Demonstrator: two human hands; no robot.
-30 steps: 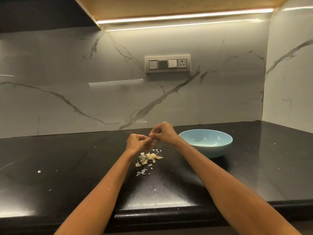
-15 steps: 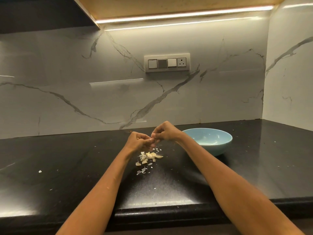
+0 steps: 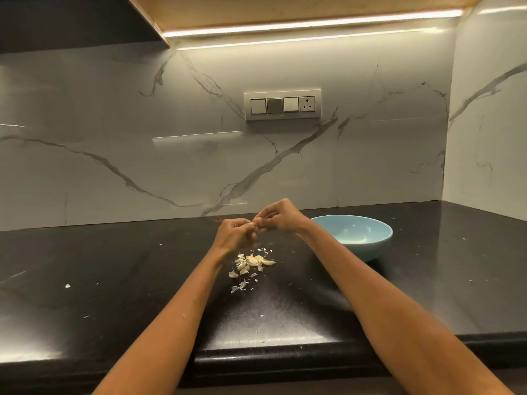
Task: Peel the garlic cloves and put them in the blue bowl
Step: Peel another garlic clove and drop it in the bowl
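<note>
Two bare forearms reach over the front edge of a black countertop [image 3: 114,280], and the hands meet above its middle. The left hand [image 3: 235,235] has its fingers curled inward round a small pale garlic clove [image 3: 252,223], only a sliver of which shows at the fingertips. The right hand [image 3: 278,215] meets it from 3 o'clock, thumb and forefinger closed in a narrow pinch at that same sliver; whether they grip skin or the clove itself cannot be told. Both hands are raised above the counter.

Just toward 6 o'clock of the hands, on the counter, lies a loose heap of garlic cloves [image 3: 253,262], mixed with papery white skin scraps [image 3: 239,286] that trail farther toward 6 o'clock.

The blue bowl [image 3: 353,238] stands upright on the counter at 3 o'clock of the hands, near the right wrist but apart from it. Its interior looks pale; any contents are too faint to make out.

Behind, a white marble backsplash [image 3: 142,138] with grey veins carries a switch panel [image 3: 282,105] at 12 o'clock of the hands. A light strip [image 3: 313,21] glows under the cabinet above.
</note>
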